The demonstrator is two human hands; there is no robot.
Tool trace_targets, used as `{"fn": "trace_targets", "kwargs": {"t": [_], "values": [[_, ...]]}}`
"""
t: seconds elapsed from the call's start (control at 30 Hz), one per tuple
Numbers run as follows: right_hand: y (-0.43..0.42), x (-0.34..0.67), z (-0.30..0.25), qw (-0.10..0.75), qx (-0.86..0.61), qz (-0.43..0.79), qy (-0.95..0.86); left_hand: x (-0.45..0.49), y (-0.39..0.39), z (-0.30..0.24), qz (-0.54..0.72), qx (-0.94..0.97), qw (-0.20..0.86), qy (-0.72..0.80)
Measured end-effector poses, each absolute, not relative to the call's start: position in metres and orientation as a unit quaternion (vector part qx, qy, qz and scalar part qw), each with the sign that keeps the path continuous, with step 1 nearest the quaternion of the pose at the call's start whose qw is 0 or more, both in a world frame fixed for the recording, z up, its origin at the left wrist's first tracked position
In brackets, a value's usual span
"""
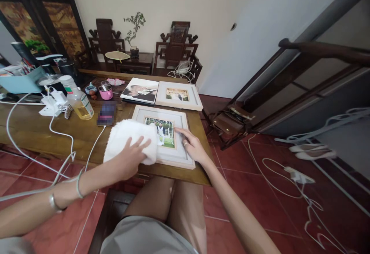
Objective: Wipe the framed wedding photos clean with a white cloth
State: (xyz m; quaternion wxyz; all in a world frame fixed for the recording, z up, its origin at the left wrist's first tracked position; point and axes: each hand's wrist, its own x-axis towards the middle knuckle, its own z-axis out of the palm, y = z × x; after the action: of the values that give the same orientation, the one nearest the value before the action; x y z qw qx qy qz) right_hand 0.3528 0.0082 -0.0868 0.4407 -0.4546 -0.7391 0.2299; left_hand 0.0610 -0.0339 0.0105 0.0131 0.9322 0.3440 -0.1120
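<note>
A white-bordered picture frame (185, 127) with a photo of people outdoors lies flat at the table's near edge. Over its left side is a white cloth (118, 134), bunched and covering part of the photo. My left hand (134, 155) grips this cloth from above, with its fingers bent into the fabric. My right hand (192, 144) rests on the frame's right border, fingers stretched out and reaching the photo's edge. What lies beneath the cloth is hidden.
Behind the frame lie a second picture frame (195, 94) and a photo album (140, 90). To the left are a phone (106, 114) on a cable, a bottle of yellow liquid (81, 101), a pink cup (105, 91) and a white power strip (52, 109). A brown bag (229, 122) sits beyond the table's right edge.
</note>
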Motion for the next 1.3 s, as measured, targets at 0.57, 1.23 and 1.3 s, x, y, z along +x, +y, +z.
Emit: {"fn": "trace_targets", "kwargs": {"t": [0.57,1.23,1.3], "values": [[0.008,0.354,-0.088,0.438,-0.448,0.236,-0.743,0.091,0.096,-0.009,-0.037,0.919,-0.119,0.373],[0.009,0.354,-0.088,0.436,-0.448,0.236,-0.744,0.097,0.064,-0.013,-0.023,0.911,-0.100,0.400],[0.008,0.354,-0.088,0.435,-0.450,0.237,-0.744,0.100,0.085,-0.013,0.003,0.910,-0.112,0.399]]}}
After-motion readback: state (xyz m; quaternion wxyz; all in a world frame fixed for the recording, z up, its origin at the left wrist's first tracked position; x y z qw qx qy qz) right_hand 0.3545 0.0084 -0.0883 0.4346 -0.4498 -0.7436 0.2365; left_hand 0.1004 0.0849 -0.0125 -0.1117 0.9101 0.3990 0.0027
